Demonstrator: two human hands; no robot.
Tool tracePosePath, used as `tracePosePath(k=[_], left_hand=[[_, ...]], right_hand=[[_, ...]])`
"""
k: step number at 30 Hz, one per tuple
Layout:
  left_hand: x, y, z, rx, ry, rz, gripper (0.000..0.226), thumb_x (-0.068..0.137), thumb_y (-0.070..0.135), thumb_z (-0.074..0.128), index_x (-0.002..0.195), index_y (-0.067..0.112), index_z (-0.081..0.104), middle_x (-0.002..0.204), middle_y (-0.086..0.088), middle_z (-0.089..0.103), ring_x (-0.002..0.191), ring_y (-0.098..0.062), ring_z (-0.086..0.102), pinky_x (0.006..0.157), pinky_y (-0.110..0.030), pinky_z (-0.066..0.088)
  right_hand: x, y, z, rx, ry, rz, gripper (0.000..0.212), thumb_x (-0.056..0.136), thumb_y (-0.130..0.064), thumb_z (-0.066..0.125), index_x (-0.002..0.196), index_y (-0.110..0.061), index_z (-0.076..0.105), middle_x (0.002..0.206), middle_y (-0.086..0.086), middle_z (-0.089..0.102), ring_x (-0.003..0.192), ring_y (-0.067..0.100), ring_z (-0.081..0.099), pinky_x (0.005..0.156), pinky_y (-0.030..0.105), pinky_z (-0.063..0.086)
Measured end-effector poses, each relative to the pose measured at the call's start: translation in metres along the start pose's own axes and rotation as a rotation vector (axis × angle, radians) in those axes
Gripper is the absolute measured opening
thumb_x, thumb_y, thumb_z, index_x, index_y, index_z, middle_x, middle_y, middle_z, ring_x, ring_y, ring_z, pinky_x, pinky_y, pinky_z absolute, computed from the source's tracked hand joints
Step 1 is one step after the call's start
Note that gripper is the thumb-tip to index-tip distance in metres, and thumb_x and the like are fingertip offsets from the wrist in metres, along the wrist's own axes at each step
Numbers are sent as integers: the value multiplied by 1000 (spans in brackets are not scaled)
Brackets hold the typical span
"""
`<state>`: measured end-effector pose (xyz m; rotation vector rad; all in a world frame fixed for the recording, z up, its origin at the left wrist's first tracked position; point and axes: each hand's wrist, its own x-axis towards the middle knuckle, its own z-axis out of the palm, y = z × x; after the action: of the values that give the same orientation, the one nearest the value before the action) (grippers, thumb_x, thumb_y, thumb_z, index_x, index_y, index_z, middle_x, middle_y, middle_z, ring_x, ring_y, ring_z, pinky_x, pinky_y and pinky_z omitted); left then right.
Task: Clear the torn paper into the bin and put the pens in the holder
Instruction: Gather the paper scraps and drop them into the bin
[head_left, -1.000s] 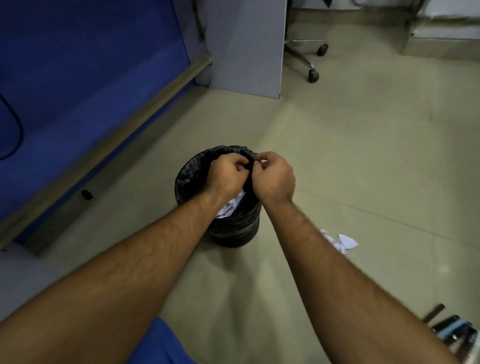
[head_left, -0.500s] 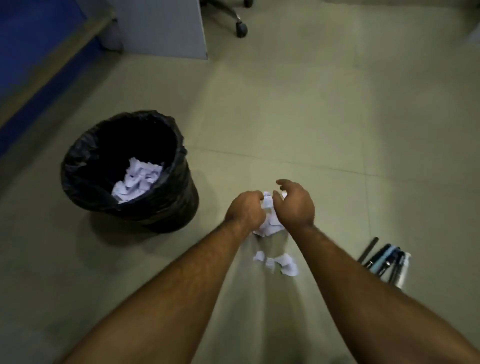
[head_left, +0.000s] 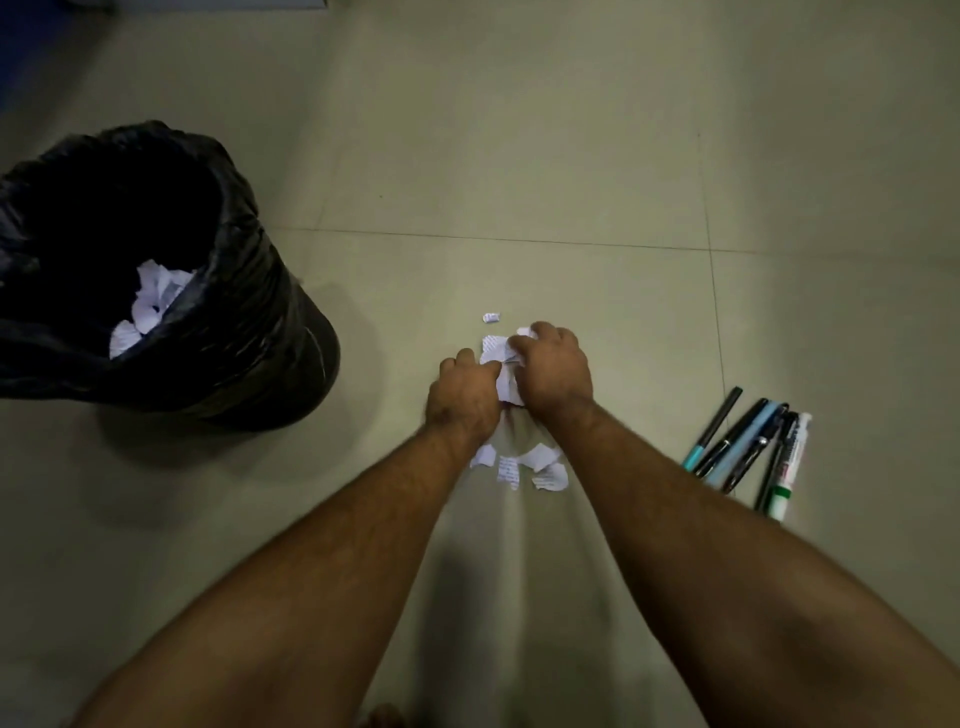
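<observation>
Torn white paper scraps (head_left: 503, 370) lie on the floor at the centre. My left hand (head_left: 462, 397) and my right hand (head_left: 555, 371) are both closed around this clump, pressing it together from either side. More scraps (head_left: 524, 467) lie loose just below my wrists, and one tiny scrap (head_left: 491, 317) sits beyond my fingers. A bin with a black liner (head_left: 249, 322) stands at the left, with white paper (head_left: 150, 306) inside. Several pens and a white marker (head_left: 753, 452) lie in a row on the floor at the right. No pen holder is in view.
The floor is pale tile with grout lines (head_left: 519, 241). A strip of blue wall (head_left: 21, 47) shows at the top left corner.
My hands left the bin rim and came down to the paper on the floor. They have closed tighter around the clump, and the view has dropped nearer to the floor.
</observation>
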<state>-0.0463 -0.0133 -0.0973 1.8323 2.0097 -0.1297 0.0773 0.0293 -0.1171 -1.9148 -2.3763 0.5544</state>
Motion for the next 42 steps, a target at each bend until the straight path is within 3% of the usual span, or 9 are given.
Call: tracePosePath(k=[3, 6, 12, 17, 21, 24, 29, 35, 42], left_hand=[[4, -5, -3, -37, 65, 2, 27, 92, 23, 51, 117, 20, 59, 122, -10, 49, 112, -32, 50, 83, -40, 49], [14, -7, -6, -84, 151, 28, 57, 84, 21, 61, 138, 20, 43, 139, -13, 37, 121, -36, 46, 88, -45, 51], [60, -2, -16, 181, -174, 228, 100, 78, 57, 65, 155, 30, 6, 162, -15, 7, 147, -38, 16, 112, -53, 34], [47, 8, -18, 287, -111, 313, 58, 89, 26, 59, 143, 21, 39, 136, -13, 43, 115, -37, 50, 93, -38, 44], [26, 10, -17, 244, -213, 241, 77, 73, 19, 77, 140, 22, 41, 132, -11, 42, 118, -33, 47, 91, -41, 50], [22, 8, -19, 162, -259, 220, 71, 69, 30, 79, 133, 25, 47, 124, -8, 45, 115, -29, 50, 93, -40, 51], [14, -2, -7, 194, -100, 269, 43, 87, 25, 64, 129, 23, 55, 117, -12, 52, 104, -34, 58, 85, -38, 49], [2, -7, -4, 197, -14, 193, 19, 88, 19, 61, 104, 10, 67, 104, -15, 58, 93, -36, 62, 76, -38, 48], [-10, -11, 4, -44, 61, -17, 15, 84, 12, 65, 95, 5, 73, 97, -15, 69, 86, -29, 63, 76, -31, 48]], right_hand=[[-17, 5, -2, 49, 34, -26, 32, 91, -24, 53, 119, -26, 68, 127, 4, 57, 104, 32, 53, 83, 37, 47], [-28, 20, 4, 204, 84, 5, 26, 89, -23, 59, 113, -23, 70, 118, 9, 57, 99, 35, 54, 78, 37, 48], [-32, 24, 2, 494, 176, 53, 48, 80, -31, 63, 122, -8, 64, 113, 16, 59, 102, 35, 57, 89, 35, 44], [-34, 22, -7, 339, -9, 39, 78, 61, -54, 57, 128, -15, 59, 133, 13, 52, 112, 39, 53, 94, 38, 45], [-34, 19, -10, 194, -129, 36, 78, 71, -52, 71, 137, -15, 51, 150, 13, 40, 126, 40, 44, 100, 41, 42], [-36, 14, -9, 105, -138, 24, 75, 69, -61, 68, 130, -19, 55, 140, 14, 46, 119, 37, 48, 93, 41, 46], [-49, 0, -3, 57, -7, 60, 40, 87, -36, 61, 123, -19, 60, 119, 11, 52, 104, 33, 52, 72, 35, 44], [-52, 13, -4, 83, 1, 49, 24, 92, -15, 55, 110, -17, 70, 110, 11, 60, 100, 34, 58, 71, 34, 43], [-59, 13, -1, 392, -2, 168, 18, 85, -24, 68, 95, -13, 77, 94, 14, 73, 89, 34, 66, 74, 35, 52]])
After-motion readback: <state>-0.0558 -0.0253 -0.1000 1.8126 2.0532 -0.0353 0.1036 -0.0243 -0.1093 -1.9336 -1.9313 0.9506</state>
